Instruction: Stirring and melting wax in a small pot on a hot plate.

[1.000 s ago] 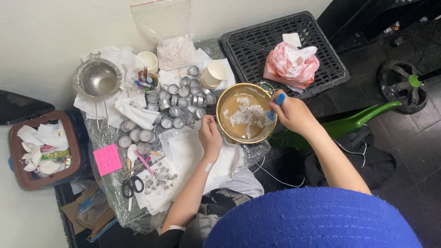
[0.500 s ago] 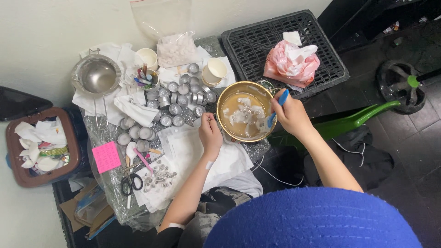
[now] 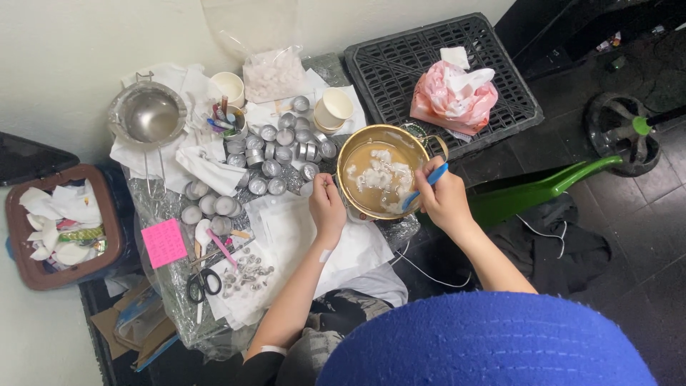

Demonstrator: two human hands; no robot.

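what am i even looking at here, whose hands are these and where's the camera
The camera sits on a person's head and looks straight down; the blue shape at the bottom is their own clothing. Their left hand steadies a gold pot of tan liquid with white lumps. Their right hand has its grip on a blue tool dipped into the pot. The cluttered table also holds small metal cups, scissors, a pink sticky note and a steel strainer bowl.

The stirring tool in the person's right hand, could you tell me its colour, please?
Blue: the stirring tool, gripped by the right hand, shows best in the head view.
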